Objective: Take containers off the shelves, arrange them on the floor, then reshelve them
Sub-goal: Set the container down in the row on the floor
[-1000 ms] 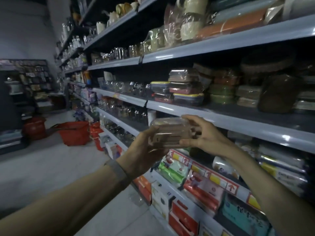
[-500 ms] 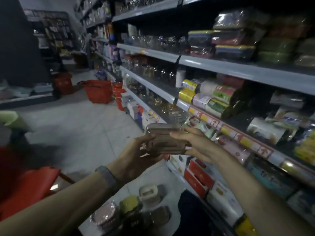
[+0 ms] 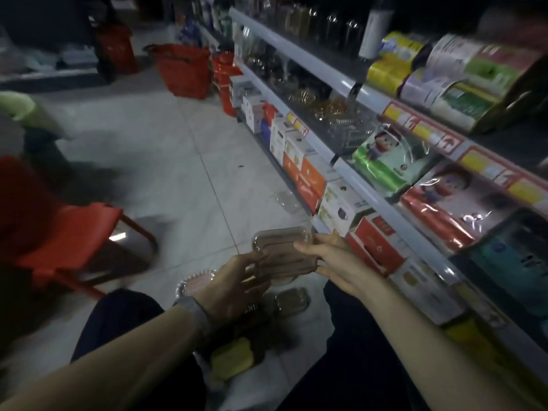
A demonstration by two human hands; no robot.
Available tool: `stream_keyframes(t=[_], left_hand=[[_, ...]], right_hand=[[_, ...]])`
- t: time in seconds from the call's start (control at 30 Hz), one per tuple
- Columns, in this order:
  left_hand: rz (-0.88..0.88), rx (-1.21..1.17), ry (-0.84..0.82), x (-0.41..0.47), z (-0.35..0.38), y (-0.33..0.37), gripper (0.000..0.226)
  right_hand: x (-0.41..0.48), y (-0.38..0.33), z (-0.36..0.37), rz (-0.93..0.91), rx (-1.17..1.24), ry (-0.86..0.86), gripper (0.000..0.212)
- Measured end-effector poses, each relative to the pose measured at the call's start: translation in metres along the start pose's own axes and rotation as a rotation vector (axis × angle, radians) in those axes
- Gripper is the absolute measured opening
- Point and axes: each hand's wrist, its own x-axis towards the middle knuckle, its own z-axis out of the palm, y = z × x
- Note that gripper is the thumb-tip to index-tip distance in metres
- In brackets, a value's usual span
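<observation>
A clear brownish rectangular container [image 3: 283,252] is held low over the floor between both hands. My left hand [image 3: 237,287] grips its left end and my right hand [image 3: 335,262] grips its right end. Under and behind them, containers stand on the tiled floor [image 3: 166,161]: a round pink ribbed one [image 3: 194,281], a small clear brown one [image 3: 292,301], a yellow-lidded one [image 3: 232,360] and a dark one partly hidden by my left wrist. The shelves [image 3: 364,191] run along the right, stocked with boxes and packets.
A red chair [image 3: 65,232] stands on the left. Red baskets [image 3: 184,69] sit farther down the aisle. My dark-trousered knees [image 3: 118,321] flank the floor containers. A clear plastic piece [image 3: 286,200] lies by the shelf base.
The view has swung from the upper shelves down to the floor. Both hands have carried the clear container downward, over the containers on the floor.
</observation>
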Motion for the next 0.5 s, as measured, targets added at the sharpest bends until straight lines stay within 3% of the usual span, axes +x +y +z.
stream_keyframes(t=[0.23,0.37,0.5], left_hand=[[-0.13,0.051,-0.087,0.075,-0.029,-0.038,0.023],[-0.174,0.086,-0.062,0.123,-0.034,-0.057,0.019],[-0.118,0.201,-0.043,0.182,-0.046,-0.087,0.034]], right_hand=[[0.057,0.085,0.008,0.075,0.0,0.198,0.014],[0.091,0.128,0.005,0.153,-0.028,0.275,0.039],[0.122,0.156,-0.006,0.255,-0.156,0.28,0.053]])
